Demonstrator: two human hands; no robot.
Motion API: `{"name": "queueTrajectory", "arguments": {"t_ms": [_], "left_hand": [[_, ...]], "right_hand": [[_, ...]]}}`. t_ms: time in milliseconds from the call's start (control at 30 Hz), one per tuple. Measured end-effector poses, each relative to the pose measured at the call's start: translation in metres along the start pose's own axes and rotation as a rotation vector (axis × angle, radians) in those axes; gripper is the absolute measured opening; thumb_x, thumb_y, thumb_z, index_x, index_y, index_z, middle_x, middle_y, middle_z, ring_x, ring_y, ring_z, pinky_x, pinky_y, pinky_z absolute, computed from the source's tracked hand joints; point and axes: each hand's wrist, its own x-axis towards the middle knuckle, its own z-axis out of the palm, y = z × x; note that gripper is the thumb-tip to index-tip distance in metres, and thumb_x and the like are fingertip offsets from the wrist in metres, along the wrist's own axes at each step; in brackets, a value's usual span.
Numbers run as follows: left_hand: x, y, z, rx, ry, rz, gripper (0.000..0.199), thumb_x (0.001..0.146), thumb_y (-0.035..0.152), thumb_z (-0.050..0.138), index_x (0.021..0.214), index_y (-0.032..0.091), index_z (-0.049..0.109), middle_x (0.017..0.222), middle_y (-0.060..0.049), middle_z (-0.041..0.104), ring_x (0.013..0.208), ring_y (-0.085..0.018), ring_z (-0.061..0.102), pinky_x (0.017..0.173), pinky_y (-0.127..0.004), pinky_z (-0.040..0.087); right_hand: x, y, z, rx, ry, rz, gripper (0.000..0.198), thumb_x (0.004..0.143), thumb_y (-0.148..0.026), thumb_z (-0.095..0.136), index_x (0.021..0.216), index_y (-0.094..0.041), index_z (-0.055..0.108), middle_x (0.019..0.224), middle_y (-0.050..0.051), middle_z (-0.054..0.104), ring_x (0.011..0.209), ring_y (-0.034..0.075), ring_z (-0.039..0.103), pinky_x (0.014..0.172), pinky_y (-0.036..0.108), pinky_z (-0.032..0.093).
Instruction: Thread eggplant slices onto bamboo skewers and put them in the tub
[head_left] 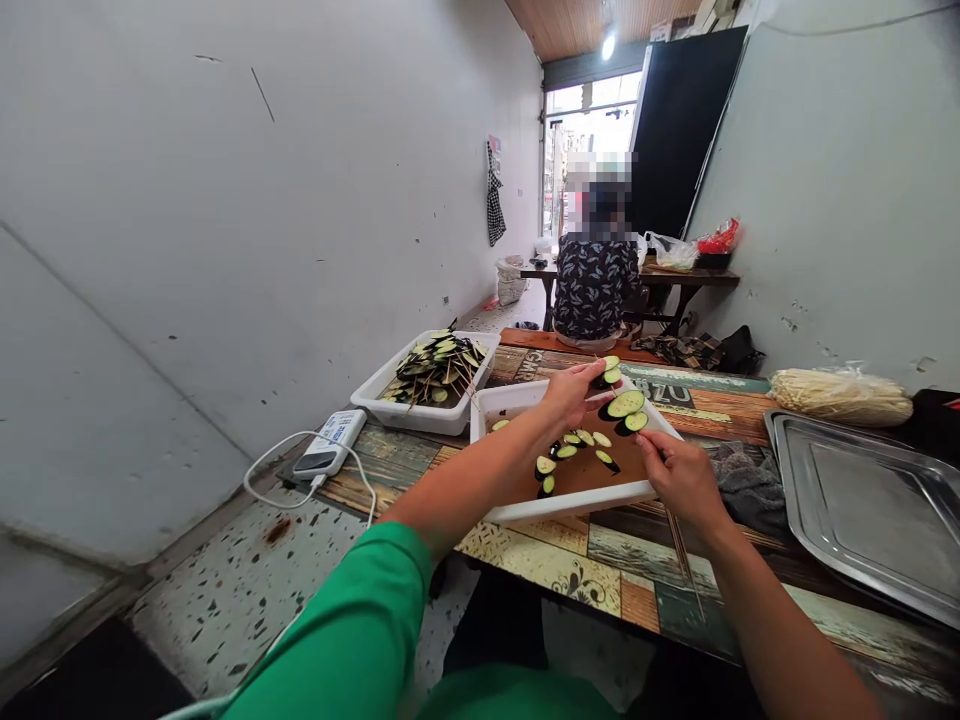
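My left hand [574,392] is closed on eggplant slices [613,376] with dark skin and pale green flesh, above the right part of a white tray [570,502]. More cut slices [626,404] sit between my two hands, close to my right fingertips; whether a stick runs through them is hard to make out. My right hand [681,478] is closed at the tray's right edge, and a bundle of thin wooden skewers [684,560] sticks out below it. Loose eggplant pieces [566,452] float in the brownish water in the tray.
A second white tray [420,415] to the left holds a heap of skewered eggplant [439,365]. A power bank [330,445] with a white cable lies beside it. On the right are a grey cloth [750,485], metal trays [870,500] and bagged enoki mushrooms [840,395]. A person [596,285] sits ahead.
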Motion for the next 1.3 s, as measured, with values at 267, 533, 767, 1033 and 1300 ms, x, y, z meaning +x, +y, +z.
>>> {"name": "queueTrajectory", "arguments": {"t_ms": [267,533,767,1033,1300], "left_hand": [[0.006,-0.006,-0.003,0.203,-0.105,0.051,0.028,0.080,0.041,0.060,0.092,0.015,0.061,0.084,-0.005,0.065,0.072,-0.013,0.060,0.073,-0.029,0.048],[0.006,-0.006,-0.031,1.508,-0.279,0.078,0.016,0.064,0.026,0.071,0.076,0.015,0.071,0.066,-0.001,0.063,0.065,-0.013,0.055,0.066,-0.024,0.041],[0.003,-0.019,-0.028,1.789,-0.485,-0.025,0.019,0.054,0.027,0.078,0.069,0.018,0.072,0.061,0.000,0.062,0.067,-0.015,0.054,0.065,-0.023,0.039],[0.007,0.012,-0.037,1.638,-0.287,0.150,0.017,0.060,0.032,0.073,0.059,0.017,0.068,0.052,-0.001,0.057,0.059,-0.013,0.052,0.063,-0.023,0.041],[0.011,0.004,-0.075,1.359,-0.009,-0.177,0.027,0.050,0.028,0.082,0.048,0.017,0.058,0.039,-0.003,0.045,0.049,-0.021,0.055,0.052,-0.034,0.050]], "right_hand": [[0.003,0.000,-0.005,0.078,0.012,0.059,0.037,0.084,-0.038,0.045,0.085,-0.013,0.072,0.058,0.004,0.063,0.050,0.014,0.051,0.051,0.025,0.035],[0.006,-0.001,-0.012,0.300,0.069,0.247,0.036,0.082,-0.040,0.048,0.087,-0.013,0.071,0.053,0.000,0.056,0.046,0.011,0.045,0.045,0.023,0.032],[0.007,0.001,-0.012,0.287,0.045,0.217,0.036,0.082,-0.039,0.048,0.088,-0.012,0.071,0.052,-0.001,0.052,0.046,0.011,0.044,0.045,0.023,0.032],[0.006,0.004,-0.009,0.273,0.027,0.221,0.037,0.082,-0.040,0.048,0.089,-0.012,0.071,0.053,0.000,0.053,0.048,0.012,0.046,0.045,0.024,0.032],[0.008,0.005,-0.008,0.268,0.017,0.228,0.036,0.081,-0.040,0.049,0.089,-0.012,0.071,0.056,0.001,0.056,0.049,0.012,0.048,0.046,0.024,0.034]]}}
